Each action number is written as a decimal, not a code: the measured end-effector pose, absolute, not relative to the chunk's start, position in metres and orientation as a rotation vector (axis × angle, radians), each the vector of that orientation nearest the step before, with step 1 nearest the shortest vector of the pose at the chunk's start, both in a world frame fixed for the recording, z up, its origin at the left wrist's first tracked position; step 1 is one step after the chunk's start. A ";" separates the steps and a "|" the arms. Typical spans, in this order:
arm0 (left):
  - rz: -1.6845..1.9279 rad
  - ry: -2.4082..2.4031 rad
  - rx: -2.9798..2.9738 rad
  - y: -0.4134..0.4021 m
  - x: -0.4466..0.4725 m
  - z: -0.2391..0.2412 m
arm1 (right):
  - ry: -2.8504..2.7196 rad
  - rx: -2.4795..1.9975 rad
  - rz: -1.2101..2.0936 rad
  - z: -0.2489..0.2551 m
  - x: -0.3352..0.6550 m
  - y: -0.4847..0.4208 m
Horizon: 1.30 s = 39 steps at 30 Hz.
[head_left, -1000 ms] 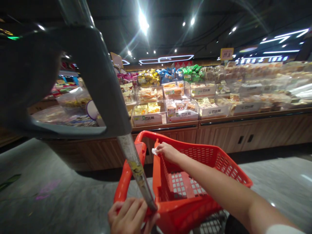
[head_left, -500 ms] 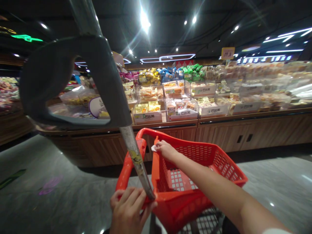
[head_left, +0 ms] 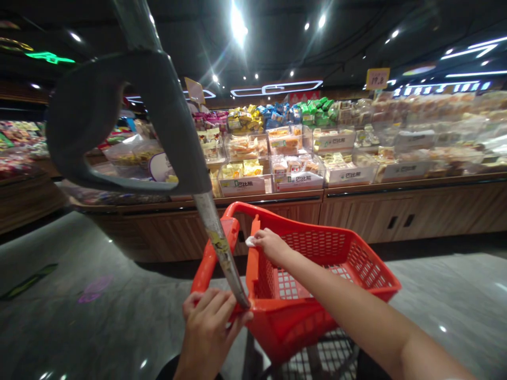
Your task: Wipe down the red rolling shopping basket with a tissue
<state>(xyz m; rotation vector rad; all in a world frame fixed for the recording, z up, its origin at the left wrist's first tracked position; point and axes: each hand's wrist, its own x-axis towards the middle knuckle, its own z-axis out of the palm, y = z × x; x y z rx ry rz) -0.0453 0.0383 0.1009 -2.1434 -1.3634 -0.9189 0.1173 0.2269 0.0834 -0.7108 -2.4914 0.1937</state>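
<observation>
A red plastic shopping cart (head_left: pixel 289 316) stands in front of me, its basket showing a grid bottom. My left hand (head_left: pixel 209 319) is closed over the near end of the red push handle (head_left: pixel 204 269), beside the foot of a worn metal pole (head_left: pixel 222 250). On that pole sits a large dark grey loop grip (head_left: pixel 174 121), close to the camera. Reaching across the basket, my right hand (head_left: pixel 272 245) pinches a small white wad (head_left: pixel 250 241), probably tissue. The wad touches the top of the orange-red panel (head_left: pixel 252 269) at the basket's handle end.
Beyond the cart runs a wooden display counter (head_left: pixel 356 211) with clear bins of packaged snacks (head_left: pixel 299 171). A price sign (head_left: pixel 377 78) rises above it at right. Grey shiny floor (head_left: pixel 130 311) lies to the left, and another snack display (head_left: pixel 24 153) stands at far left.
The view has shifted slightly, so the cart sits a little higher in it. The white wad has moved slightly down along the panel. Both hands keep their grips.
</observation>
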 end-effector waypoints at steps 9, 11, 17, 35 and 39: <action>-0.871 -1.349 -2.156 0.039 -0.048 0.101 | -2.612 -0.341 0.207 0.083 0.142 0.166; -0.904 -1.371 -2.131 0.039 -0.047 0.100 | -2.571 -0.431 0.192 0.082 0.138 0.172; -0.840 -1.345 -2.149 0.042 -0.051 0.098 | -2.482 -0.672 0.124 0.078 0.120 0.189; -0.828 -1.362 -2.150 0.040 -0.054 0.101 | -2.433 -0.478 0.484 0.081 0.150 0.129; -0.822 -1.383 -2.135 0.042 -0.055 0.100 | -2.056 -0.551 0.682 0.073 0.155 0.111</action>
